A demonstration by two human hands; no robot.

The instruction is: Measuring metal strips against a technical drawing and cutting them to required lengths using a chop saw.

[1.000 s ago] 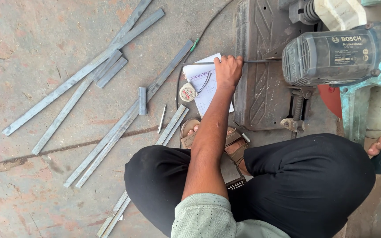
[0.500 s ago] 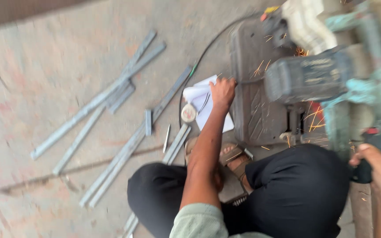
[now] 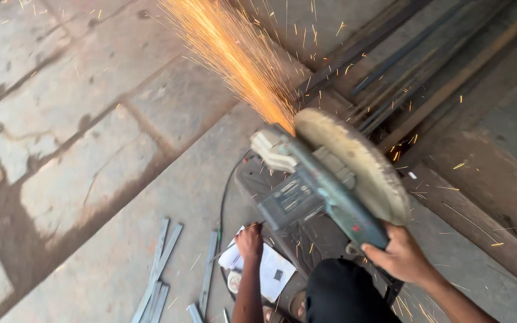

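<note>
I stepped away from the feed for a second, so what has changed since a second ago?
The right hand has taken the chop saw by its handle and sparks now fly from it; earlier it hung off to the side. Unchanged: the left hand still rests by the white paper, metal strips lie on the floor.

Daylit, bright spark glare, motion blur
</note>
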